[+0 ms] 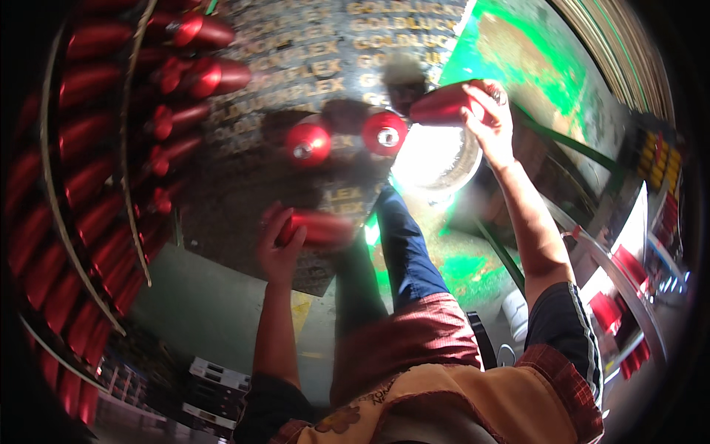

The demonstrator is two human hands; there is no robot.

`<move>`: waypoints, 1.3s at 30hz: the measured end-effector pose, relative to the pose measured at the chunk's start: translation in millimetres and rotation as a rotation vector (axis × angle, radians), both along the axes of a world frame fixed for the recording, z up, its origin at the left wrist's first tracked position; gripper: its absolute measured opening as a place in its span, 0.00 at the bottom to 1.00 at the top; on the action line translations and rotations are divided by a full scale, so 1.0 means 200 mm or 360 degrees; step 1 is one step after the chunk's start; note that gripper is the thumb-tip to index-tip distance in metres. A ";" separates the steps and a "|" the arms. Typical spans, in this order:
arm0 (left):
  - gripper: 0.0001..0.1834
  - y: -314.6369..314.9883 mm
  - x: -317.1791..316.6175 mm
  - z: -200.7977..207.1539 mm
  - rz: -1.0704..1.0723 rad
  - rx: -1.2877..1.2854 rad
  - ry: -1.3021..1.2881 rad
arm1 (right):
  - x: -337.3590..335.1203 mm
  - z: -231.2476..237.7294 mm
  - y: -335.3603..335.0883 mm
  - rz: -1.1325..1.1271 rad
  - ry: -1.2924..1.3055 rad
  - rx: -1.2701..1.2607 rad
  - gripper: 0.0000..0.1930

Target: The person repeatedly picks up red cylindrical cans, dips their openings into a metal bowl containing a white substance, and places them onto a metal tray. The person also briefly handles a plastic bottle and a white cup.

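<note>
My left hand [279,244] is closed round one end of a shiny red metal bottle [325,229], which lies sideways and is slightly blurred. Farther off to the right, my right hand [488,122] grips the end of another red bottle [440,104], tilted over a round, brightly lit pan-like container [467,166]. Glare hides what is inside that container. Between my hands and beyond them, a red bottle [308,143] and a second red bottle [385,133] stand upright, their pale round tops facing up.
Rack rails [127,111] at the left hold several rows of red bottles [214,77]. A dark printed sheet [281,74] lies under the standing bottles. Green-stained surface [510,44] and a green bar [573,148] are at the right. A white tub [515,314] stands near my right elbow.
</note>
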State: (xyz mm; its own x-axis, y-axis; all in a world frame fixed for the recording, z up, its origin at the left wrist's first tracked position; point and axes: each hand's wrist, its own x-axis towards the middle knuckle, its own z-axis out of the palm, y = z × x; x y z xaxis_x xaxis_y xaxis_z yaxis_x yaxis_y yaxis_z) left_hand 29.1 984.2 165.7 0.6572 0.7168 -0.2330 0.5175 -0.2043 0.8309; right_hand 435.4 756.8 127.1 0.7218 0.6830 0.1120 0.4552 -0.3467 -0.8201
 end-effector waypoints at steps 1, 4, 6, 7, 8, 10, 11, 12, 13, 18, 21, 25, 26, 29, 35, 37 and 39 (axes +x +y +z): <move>0.20 0.01 0.00 -0.02 0.0020 0.0212 0.0010 | 0.01 -0.03 0.09 -0.0018 -0.0115 -0.0051 0.23; 0.21 -0.01 0.01 -0.15 0.0130 0.0676 0.0079 | 0.00 -0.13 0.31 0.0009 -0.0391 -0.0224 0.24; 0.20 -0.04 0.02 -0.24 0.0258 0.0783 0.0128 | -0.05 -0.17 0.40 0.0018 -0.0501 -0.0360 0.26; 0.20 -0.05 0.03 -0.28 0.0303 0.0799 0.0141 | -0.08 -0.17 0.43 0.0057 -0.0557 -0.0352 0.27; 0.19 -0.07 0.03 -0.29 0.0309 0.0845 0.0119 | -0.11 -0.16 0.46 0.0083 -0.0606 -0.0335 0.27; 0.18 -0.09 0.02 -0.29 0.0299 0.0862 0.0023 | -0.15 -0.10 0.52 0.0128 -0.0581 -0.0503 0.30; 0.17 -0.08 -0.01 -0.26 0.0279 0.0836 -0.0056 | -0.17 -0.04 0.54 0.0204 -0.0762 -0.0480 0.31; 0.17 -0.06 -0.04 -0.23 0.0203 0.0857 -0.0166 | -0.18 0.04 0.56 0.0253 -0.0906 -0.0432 0.33; 0.20 -0.04 -0.09 -0.18 0.0158 0.0772 -0.0131 | -0.19 0.12 0.60 0.0265 -0.0960 -0.0466 0.34; 0.31 0.56 -0.38 -0.10 0.0846 0.1059 0.0247 | -0.30 0.32 1.13 0.0876 -0.0672 -0.0185 0.28; 0.31 1.01 -0.44 -0.23 0.0970 0.1245 0.0334 | -0.47 0.17 1.61 0.1155 -0.0554 -0.0076 0.32; 0.29 1.28 -0.47 -0.48 0.0901 0.1333 0.0406 | -0.62 -0.15 2.02 0.1126 -0.0687 -0.0056 0.30; 0.28 1.29 -0.48 -0.52 0.0947 0.1295 0.0410 | -0.64 -0.21 2.05 0.1071 -0.0672 -0.0044 0.29; 0.23 1.28 -0.51 -0.55 0.1083 0.1170 0.0300 | -0.68 -0.28 2.07 0.0963 -0.0677 0.0023 0.27; 0.20 1.07 -0.61 -0.09 0.0963 0.0807 0.0220 | -0.54 -0.05 1.92 0.0842 -0.0060 -0.0061 0.26; 0.20 0.91 -0.65 0.12 0.0988 0.0751 0.0031 | -0.45 0.08 1.82 0.0736 -0.0003 0.0083 0.27; 0.22 0.76 -0.70 0.32 0.0986 0.0514 -0.0274 | -0.33 0.23 1.63 0.0699 0.0308 0.0168 0.24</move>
State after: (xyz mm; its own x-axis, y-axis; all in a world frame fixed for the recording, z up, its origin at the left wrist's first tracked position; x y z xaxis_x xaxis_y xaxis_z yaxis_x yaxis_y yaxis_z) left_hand -110.5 1135.7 229.0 0.1159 0.9855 0.1236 0.4850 -0.1648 0.8588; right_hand 369.2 1083.4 172.6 0.3828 0.9195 0.0893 0.3754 -0.0665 -0.9245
